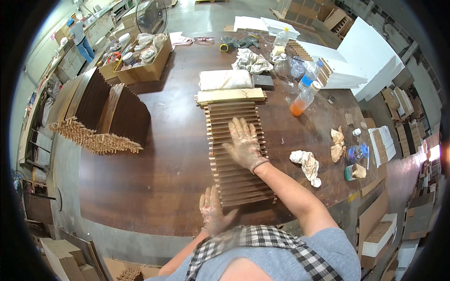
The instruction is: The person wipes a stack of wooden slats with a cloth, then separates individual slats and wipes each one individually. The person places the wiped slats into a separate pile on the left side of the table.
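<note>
- At left on the brown wooden table [173, 187], the stacked dark-brown wooden slats [124, 112], likely for easy reach.
- Beside the near-left corner of the row of brown, pale-ended wooden slats [236, 182], the dusty left hand [213, 216]: grip spread, contact uncertain.
- Mid-table, the row, apparently abutting a pale wooden strip [230, 96] as a stop.
- Atop it, the dusty right hand [245, 146]: grip spread flat, probably steadying.
</note>
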The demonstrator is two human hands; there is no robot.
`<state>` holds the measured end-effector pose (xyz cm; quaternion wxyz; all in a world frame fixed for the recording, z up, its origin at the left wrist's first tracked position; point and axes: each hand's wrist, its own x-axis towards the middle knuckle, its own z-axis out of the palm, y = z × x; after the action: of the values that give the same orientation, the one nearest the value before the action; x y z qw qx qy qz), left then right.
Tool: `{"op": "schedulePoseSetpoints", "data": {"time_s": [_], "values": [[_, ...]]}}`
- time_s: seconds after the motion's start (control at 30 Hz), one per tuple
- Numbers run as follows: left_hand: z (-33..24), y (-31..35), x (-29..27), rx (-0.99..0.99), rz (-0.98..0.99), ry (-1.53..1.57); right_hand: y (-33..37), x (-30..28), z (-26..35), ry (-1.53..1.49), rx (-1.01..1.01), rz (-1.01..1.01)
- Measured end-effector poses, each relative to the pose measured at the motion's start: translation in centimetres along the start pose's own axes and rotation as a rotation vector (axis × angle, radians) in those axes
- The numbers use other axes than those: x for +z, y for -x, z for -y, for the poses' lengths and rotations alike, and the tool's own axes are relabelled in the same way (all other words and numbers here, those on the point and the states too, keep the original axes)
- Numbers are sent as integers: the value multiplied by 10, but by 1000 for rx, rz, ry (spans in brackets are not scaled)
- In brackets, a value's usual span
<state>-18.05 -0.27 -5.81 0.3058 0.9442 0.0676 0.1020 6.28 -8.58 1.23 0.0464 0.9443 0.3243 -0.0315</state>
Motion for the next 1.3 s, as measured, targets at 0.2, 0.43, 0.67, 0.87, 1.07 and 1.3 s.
{"op": "schedulePoseSetpoints", "data": {"time_s": [0.2,0.43,0.67,0.87,1.07,1.3], "values": [[2,0,6,27,-26,-16,-23,18,-11,-9,23,29],[10,3,6,49,-48,-43,-3,-9,7,-5,-8,-64],[5,-1,9,45,-43,-30,13,32,-8,-155,-19,-74],[12,-1,22,94,-114,-46,68,40,0,-200,-18,-105],[16,2,23,115,-85,-60,109,55,-59,-609,105,-693],[24,6,17,107,-51,-96,292,50,-293,-251,715,-826]]}}
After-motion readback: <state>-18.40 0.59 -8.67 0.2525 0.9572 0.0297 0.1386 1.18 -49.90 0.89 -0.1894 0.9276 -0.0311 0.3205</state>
